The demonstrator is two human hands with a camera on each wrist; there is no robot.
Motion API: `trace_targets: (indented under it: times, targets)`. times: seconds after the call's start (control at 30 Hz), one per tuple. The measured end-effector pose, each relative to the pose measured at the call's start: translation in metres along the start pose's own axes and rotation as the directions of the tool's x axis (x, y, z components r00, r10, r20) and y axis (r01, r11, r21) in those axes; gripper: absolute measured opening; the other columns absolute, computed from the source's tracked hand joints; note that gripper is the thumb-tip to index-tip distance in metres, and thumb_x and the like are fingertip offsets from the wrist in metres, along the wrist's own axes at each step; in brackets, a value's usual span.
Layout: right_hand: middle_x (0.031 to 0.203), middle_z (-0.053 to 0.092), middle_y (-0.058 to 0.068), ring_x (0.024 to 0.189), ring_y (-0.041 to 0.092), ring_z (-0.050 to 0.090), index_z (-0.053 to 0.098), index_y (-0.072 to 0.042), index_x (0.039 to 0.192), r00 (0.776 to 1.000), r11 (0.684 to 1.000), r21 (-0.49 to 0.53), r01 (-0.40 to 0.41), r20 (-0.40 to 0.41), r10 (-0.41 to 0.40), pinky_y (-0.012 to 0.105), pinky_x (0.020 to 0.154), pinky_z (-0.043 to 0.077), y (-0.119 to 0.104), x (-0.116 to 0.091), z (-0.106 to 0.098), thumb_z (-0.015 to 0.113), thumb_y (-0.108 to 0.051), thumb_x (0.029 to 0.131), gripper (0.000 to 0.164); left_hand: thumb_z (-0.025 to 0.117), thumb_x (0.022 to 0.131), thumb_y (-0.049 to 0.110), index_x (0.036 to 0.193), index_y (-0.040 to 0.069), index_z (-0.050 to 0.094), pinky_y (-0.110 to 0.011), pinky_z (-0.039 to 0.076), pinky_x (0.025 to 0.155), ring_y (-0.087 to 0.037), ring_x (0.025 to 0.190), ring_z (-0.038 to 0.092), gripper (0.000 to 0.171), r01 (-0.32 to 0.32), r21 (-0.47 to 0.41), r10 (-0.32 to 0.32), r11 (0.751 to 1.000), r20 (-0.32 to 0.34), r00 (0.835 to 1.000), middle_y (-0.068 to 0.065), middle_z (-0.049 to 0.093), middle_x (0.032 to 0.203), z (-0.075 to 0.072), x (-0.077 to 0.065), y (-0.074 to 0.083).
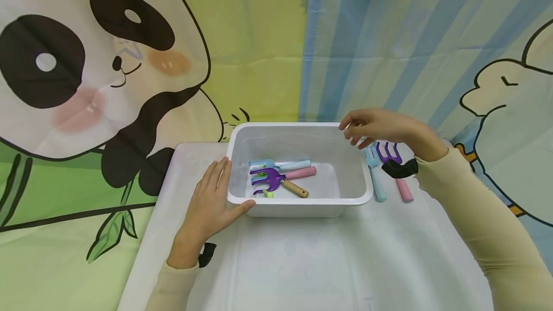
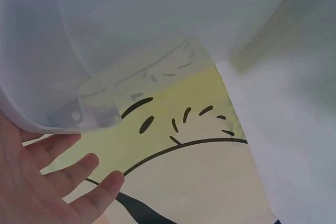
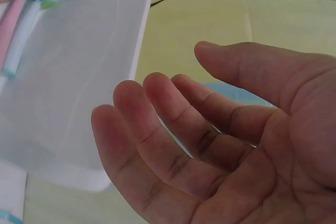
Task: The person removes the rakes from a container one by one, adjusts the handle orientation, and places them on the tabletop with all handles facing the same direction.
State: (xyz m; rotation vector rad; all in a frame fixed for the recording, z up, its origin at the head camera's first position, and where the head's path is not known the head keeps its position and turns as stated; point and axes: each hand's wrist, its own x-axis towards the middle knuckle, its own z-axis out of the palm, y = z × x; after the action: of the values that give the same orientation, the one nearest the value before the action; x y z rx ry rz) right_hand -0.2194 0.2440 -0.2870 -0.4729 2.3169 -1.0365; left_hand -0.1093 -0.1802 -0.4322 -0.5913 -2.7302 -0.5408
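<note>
A white plastic tub [image 1: 294, 209] stands on the table. Inside lie a purple hand fork [image 1: 272, 179] with a pink handle [image 1: 301, 173], a light blue tool [image 1: 295, 165] and a wooden handle [image 1: 295, 188]; a small green piece [image 1: 268, 194] shows near the front wall. My left hand [image 1: 211, 200] rests against the tub's left end, fingers straight, thumb along the front rim corner. In the left wrist view, its fingertips [image 2: 92, 161] are under the rim. My right hand [image 1: 380, 126] hovers by the back right corner, fingers loosely bent, its palm holding nothing in the right wrist view.
Right of the tub, a light blue hand fork [image 1: 377, 176] and another purple fork [image 1: 390, 152] with a pink handle [image 1: 404, 190] lie on the white table [image 1: 298, 263]. Behind the table hangs a printed panda cloth [image 1: 263, 37].
</note>
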Motion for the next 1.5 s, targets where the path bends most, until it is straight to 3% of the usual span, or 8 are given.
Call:
trace_targets:
  times: [0.3,0.53,0.77,0.87,1.07,1.33,1.5]
  targets:
    - [0.125,0.059,0.015,0.109,0.028,0.061,0.055,-0.003,0.132,0.99,0.999,-0.032,0.04,0.134,-0.036,0.046,0.094,0.051,-0.018,0.036,0.017,0.056,-0.022,0.103,0.035,0.063,0.079,0.076,0.157,0.002,0.028,-0.063,0.029,0.109,-0.038,0.148,0.021,0.113,-0.006,0.003,0.006,1.0,-0.007,1.0,-0.014,0.027,0.162,0.001,0.0,-0.002]
    - [0.118,0.062,0.013,0.105,0.029,0.061,0.059,-0.004,0.126,0.976,0.997,-0.028,0.074,0.206,-0.066,0.045,0.092,0.051,-0.027,0.066,0.033,0.057,-0.017,0.102,0.027,0.063,0.079,0.075,0.157,0.002,0.027,-0.063,0.029,0.109,-0.038,0.147,0.021,0.113,-0.009,0.005,0.009,1.0,-0.006,1.0,-0.014,0.026,0.162,0.002,0.001,-0.002]
    - [0.11,0.061,0.015,0.103,0.034,0.059,0.059,-0.003,0.126,0.945,0.992,0.0,0.126,0.304,-0.12,0.046,0.091,0.05,-0.02,0.097,0.052,0.057,-0.016,0.103,0.027,0.062,0.08,0.076,0.157,0.002,0.027,-0.062,0.029,0.11,-0.038,0.147,0.021,0.113,-0.003,0.008,0.003,1.0,0.002,1.0,-0.015,0.026,0.162,0.002,0.0,-0.001]
    - [0.107,0.062,0.014,0.103,0.036,0.058,0.059,-0.003,0.125,0.947,0.994,-0.006,0.108,0.306,-0.101,0.049,0.092,0.05,-0.015,0.109,0.059,0.058,-0.016,0.102,0.026,0.062,0.08,0.076,0.157,0.002,0.026,-0.062,0.029,0.11,-0.037,0.148,0.02,0.113,-0.005,0.006,0.005,1.0,-0.002,1.0,-0.014,0.026,0.162,0.002,0.0,-0.001]
    - [0.102,0.064,0.01,0.098,0.032,0.058,0.062,-0.004,0.123,0.946,0.993,-0.045,0.106,0.311,-0.086,0.04,0.085,0.052,-0.009,0.126,0.072,0.059,-0.011,0.1,0.024,0.063,0.079,0.075,0.158,0.003,0.026,-0.061,0.028,0.111,-0.036,0.148,0.019,0.112,-0.006,0.003,0.006,1.0,-0.009,1.0,-0.013,0.025,0.162,0.002,0.0,-0.003]
    - [0.103,0.065,0.011,0.085,0.02,0.056,0.063,0.001,0.119,0.934,0.981,-0.059,0.184,0.32,-0.156,0.032,0.071,0.048,0.008,0.148,0.088,0.063,-0.004,0.094,0.026,0.064,0.079,0.075,0.158,0.003,0.027,-0.061,0.028,0.111,-0.038,0.147,0.021,0.112,-0.008,0.007,0.008,1.0,-0.011,1.0,-0.013,0.026,0.162,0.002,0.0,-0.003]
    - [0.113,0.064,0.019,0.098,0.021,0.057,0.062,0.008,0.121,0.928,0.965,-0.085,0.248,0.306,-0.211,0.034,0.083,0.049,0.019,0.156,0.095,0.065,-0.002,0.093,0.03,0.063,0.079,0.075,0.157,0.002,0.027,-0.06,0.029,0.111,-0.036,0.148,0.019,0.112,-0.012,0.009,0.012,1.0,-0.013,1.0,-0.014,0.026,0.162,0.003,0.0,-0.003]
